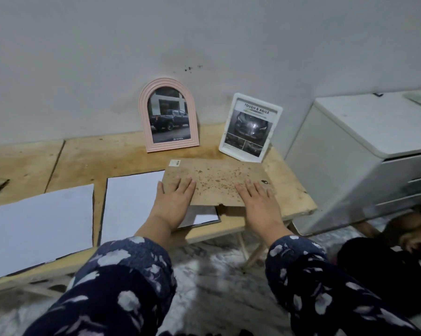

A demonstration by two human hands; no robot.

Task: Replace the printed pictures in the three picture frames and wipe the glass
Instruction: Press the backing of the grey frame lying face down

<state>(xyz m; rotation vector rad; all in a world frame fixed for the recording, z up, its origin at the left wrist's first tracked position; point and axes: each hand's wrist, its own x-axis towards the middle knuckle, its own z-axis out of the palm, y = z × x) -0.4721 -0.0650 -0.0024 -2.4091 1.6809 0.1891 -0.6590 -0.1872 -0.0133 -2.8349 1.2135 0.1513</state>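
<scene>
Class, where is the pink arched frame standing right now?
The pink arched frame stands upright at the table's back edge against the wall, left of the white frame.

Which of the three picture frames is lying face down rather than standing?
The frame with the brown speckled backing board, flat under both hands; the pink arched frame and white rectangular frame stand against the wall.
</scene>
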